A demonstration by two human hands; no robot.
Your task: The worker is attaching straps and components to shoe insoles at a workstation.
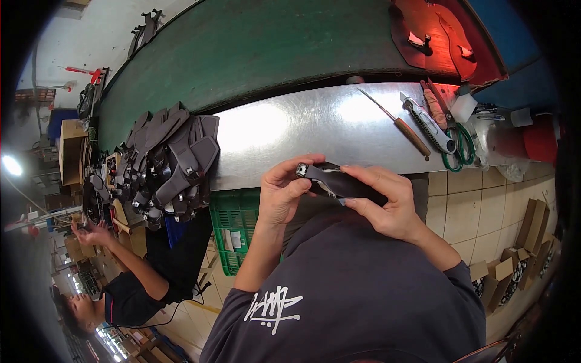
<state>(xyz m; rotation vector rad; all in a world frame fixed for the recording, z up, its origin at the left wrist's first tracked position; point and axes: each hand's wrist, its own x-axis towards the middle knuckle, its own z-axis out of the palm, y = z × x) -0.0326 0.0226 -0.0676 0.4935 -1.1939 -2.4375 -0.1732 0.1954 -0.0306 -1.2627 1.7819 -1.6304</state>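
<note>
Between my two hands, in front of my shirt, is a dark, curved strap-like piece [351, 183] with a shiny end and a pale underside. My left hand [279, 192] pinches its shiny end between thumb and fingers. At the wider end, my right hand [387, 202] grips it, thumb below and fingers on top. To my left, a heap of similar dark pieces [172, 142], some showing shiny ends, lies on the metal worktop [272, 142].
On the worktop's right lie a wooden-handled awl [399, 124], a utility knife [428, 126] and green-handled scissors [465, 148]. A green belt [266, 48] runs behind, with red-lit pieces [436, 39] at its far right. A green crate [235, 224] stands below; a co-worker [130, 296] is at left.
</note>
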